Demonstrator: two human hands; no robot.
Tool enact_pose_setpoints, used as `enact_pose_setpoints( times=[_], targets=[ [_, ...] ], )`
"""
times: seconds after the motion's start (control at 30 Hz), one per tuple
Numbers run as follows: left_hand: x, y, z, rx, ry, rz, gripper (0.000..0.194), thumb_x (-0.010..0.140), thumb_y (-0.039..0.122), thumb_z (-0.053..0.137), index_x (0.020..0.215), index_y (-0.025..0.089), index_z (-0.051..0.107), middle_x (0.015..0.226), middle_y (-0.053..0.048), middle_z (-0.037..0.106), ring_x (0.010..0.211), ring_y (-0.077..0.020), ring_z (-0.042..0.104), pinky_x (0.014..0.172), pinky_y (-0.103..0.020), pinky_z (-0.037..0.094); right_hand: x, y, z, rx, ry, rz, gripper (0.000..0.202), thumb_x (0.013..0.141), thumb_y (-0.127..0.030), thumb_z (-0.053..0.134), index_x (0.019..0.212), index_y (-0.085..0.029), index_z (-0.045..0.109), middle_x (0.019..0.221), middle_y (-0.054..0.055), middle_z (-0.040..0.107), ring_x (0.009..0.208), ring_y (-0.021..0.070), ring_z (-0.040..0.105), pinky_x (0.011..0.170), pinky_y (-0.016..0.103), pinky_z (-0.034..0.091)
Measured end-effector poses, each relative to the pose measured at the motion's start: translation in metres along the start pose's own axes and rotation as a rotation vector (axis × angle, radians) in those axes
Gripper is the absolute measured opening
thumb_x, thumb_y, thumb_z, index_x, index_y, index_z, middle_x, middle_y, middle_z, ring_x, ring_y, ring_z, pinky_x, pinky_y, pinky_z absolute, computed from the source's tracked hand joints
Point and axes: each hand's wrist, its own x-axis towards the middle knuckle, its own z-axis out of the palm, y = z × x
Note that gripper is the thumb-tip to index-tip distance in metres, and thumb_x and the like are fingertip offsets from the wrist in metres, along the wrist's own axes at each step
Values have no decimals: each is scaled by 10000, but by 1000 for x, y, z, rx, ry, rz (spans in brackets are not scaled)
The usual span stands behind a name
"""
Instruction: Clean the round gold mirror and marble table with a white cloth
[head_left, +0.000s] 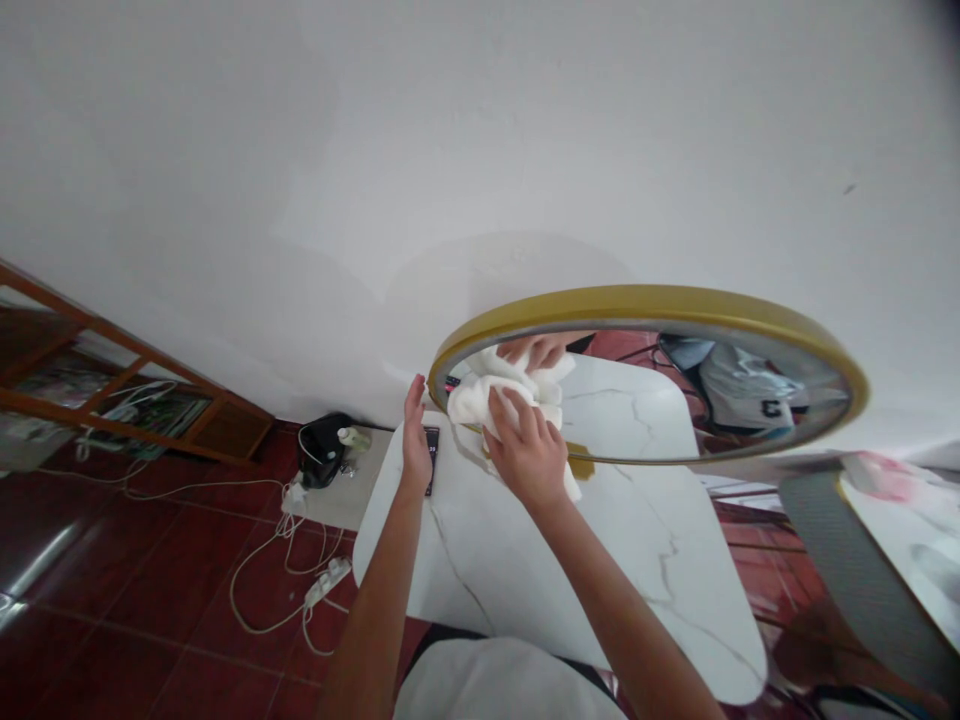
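A large mirror (622, 385) with a gold frame (645, 300) stands on a gold foot (580, 461) on a white marbled table (517, 560). My right hand (527, 447) presses a bunched white cloth (476, 400) against the left part of the glass, its fingers bent over the fabric. The hand and cloth are reflected there. My left hand (416, 435) is upright beside the mirror's left edge, fingers stretched and holding nothing. Whether it touches the frame, I cannot tell. A dark phone (432, 460) lies on the table, partly behind that hand.
A pale wall (480, 140) rises behind the mirror. Left of the table, cables and a power strip (328, 580) lie on the red tiled floor (150, 570), near a black bag-like object (321, 450) and a small bottle (352, 438). A wooden cabinet (217, 425) stands farther left.
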Motion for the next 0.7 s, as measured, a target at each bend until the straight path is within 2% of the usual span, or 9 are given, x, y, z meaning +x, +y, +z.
enact_pose_setpoints(
  times=[0.13,0.23,0.3,0.47,0.53,0.6,0.7],
  targets=[
    [7,24,12,138,-69,135,448,913,435,406,1332,290,463,1454,-3,393,1380,-189,276,1159,-355,144,29,5,-46,33,259,121,522,910,-378,449,1412,-260,368,1337,89,485,1021,207,543,775,291,452],
    [9,30,18,168,-85,173,464,908,457,416,1337,286,459,1444,-16,403,1373,-204,293,1159,-368,158,39,5,-56,41,327,167,524,910,-366,444,1416,-258,361,1336,93,480,1028,214,539,775,303,458],
    [8,31,20,149,-86,176,460,909,447,420,1337,284,459,1443,-16,403,1371,-202,297,1157,-363,174,40,1,-49,39,274,136,523,913,-349,442,1421,-257,351,1342,91,483,1021,212,535,771,307,452],
    [7,30,20,80,-97,134,444,933,416,373,1342,263,452,1460,-18,384,1371,-191,298,1152,-348,205,26,-14,-7,46,-16,-11,505,931,-279,403,1429,-266,319,1370,77,478,972,200,525,712,310,432],
    [8,29,18,66,-106,125,440,938,412,357,1342,263,451,1463,-16,381,1373,-189,296,1152,-349,206,22,-18,3,64,-93,-33,504,931,-277,402,1428,-265,317,1376,81,473,970,201,521,700,310,431],
    [10,28,17,64,-103,126,440,937,420,357,1336,265,459,1454,-15,396,1364,-191,314,1149,-353,216,21,-18,2,83,-100,-19,508,929,-293,407,1429,-265,319,1377,81,470,983,202,520,712,307,435],
    [11,26,16,89,-98,140,451,931,451,363,1326,261,470,1439,-23,414,1351,-197,337,1141,-357,235,27,-11,-16,93,42,37,526,924,-325,417,1436,-267,311,1372,79,464,1016,202,519,767,297,441]
  ],
)
